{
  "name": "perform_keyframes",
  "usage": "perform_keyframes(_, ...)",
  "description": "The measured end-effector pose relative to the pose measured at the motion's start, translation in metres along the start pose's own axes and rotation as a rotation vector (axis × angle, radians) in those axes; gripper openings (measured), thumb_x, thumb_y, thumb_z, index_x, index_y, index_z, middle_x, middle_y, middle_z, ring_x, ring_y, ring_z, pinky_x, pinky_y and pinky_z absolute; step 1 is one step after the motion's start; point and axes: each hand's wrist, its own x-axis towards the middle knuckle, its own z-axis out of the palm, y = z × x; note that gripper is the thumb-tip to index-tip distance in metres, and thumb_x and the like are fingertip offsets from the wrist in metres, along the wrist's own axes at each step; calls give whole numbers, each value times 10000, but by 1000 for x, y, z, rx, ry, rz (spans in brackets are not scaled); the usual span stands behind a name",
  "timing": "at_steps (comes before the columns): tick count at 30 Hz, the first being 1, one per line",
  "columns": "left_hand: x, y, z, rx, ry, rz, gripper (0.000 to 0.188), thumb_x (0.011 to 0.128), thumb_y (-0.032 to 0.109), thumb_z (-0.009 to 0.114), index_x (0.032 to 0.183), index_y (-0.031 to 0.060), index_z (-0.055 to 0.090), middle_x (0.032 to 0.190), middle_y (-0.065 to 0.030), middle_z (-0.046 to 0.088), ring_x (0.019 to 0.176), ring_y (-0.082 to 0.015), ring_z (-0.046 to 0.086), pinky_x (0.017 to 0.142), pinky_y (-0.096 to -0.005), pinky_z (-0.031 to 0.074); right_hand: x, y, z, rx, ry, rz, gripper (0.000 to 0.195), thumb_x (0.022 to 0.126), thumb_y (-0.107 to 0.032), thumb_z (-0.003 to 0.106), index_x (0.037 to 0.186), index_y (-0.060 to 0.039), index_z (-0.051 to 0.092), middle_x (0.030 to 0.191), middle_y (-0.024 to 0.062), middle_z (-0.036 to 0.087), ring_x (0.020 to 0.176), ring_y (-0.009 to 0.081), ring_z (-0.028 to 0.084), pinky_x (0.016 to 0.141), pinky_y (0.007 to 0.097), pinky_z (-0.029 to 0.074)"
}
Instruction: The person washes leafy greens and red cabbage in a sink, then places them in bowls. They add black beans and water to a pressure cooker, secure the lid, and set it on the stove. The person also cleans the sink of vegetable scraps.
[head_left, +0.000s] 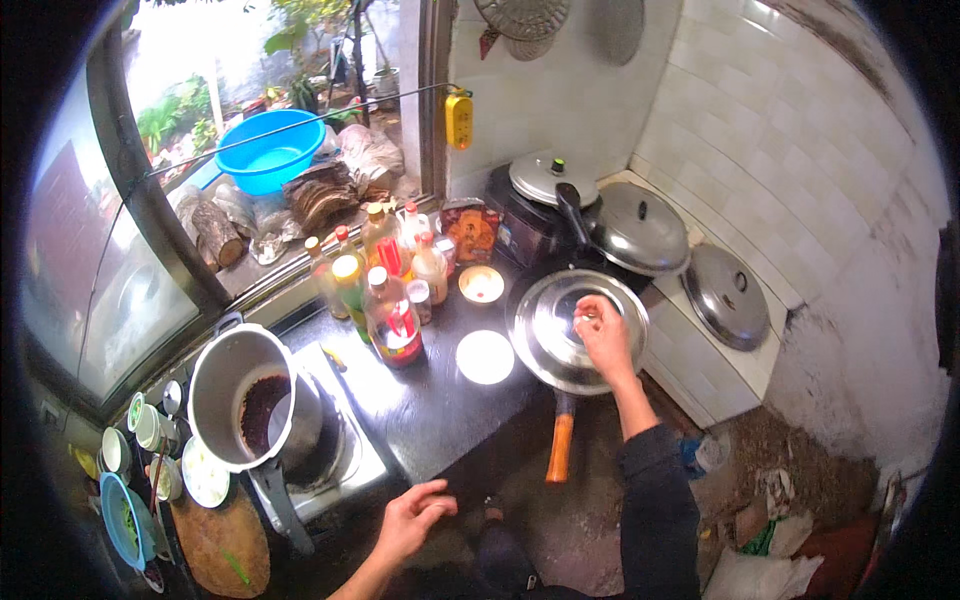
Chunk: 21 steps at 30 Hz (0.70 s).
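Observation:
My right hand (606, 341) is closed on the knob of a shiny metal lid (532, 330) lying over a pan with an orange-brown handle (559, 448). My left hand (411, 517) hangs in front of the dark counter edge, fingers apart and holding nothing. Left of it, an open pressure cooker pot (217, 401) stands on the gas stove (360, 457), dark red bits on its bottom. A white plate (485, 358) and a small bowl (481, 285) are on the counter beside the lidded pan.
Several bottles (392, 319) stand by the window. Behind the pan are a lidded pressure cooker (551, 176) and more metal lids (725, 297). A round wooden cutting board (217, 536), a blue basin (112, 517) and several bowls sit at the left.

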Motion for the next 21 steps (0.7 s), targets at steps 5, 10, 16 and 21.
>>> perform_keyframes(5, 30, 11, 9, -163, 315, -221, 247, 952, 77, 500, 1146, -41, 596, 913, -154, 689, 552, -143, 601, 494, -257, 509, 146, 70, 15, -302, 159, 9, 453, 780, -171, 681, 1161, 7, 513, 1135, 164, 568, 842, 270, 625, 791, 351, 487)
perform_keyframes(10, 21, 12, 20, -223, 548, -280, 256, 962, 116, 503, 1149, -30, 599, 905, -146, 691, 569, -124, 606, 517, -236, 499, 230, 110, 23, -106, -250, 539, 525, 771, -330, 739, 1122, 12, 551, 893, 114, 643, 685, 189, 629, 576, 332, 507)
perform_keyframes(16, 23, 6, 23, -154, 609, -247, 257, 967, 156, 504, 1136, -3, 614, 927, -91, 696, 623, -93, 624, 569, -222, 488, 256, 151, 2, 142, -172, 690, 269, 747, -224, 687, 597, -147, 477, 489, -39, 439, 324, 98, 370, 306, 238, 266)
perform_keyframes(21, 20, 1, 30, -154, 633, -263, 259, 953, 160, 518, 1135, 14, 630, 912, -85, 702, 616, -88, 618, 594, -239, 508, 257, 169, 26, 457, -80, 630, 215, 730, -169, 668, 669, -135, 465, 498, -28, 417, 314, 100, 353, 306, 248, 262)
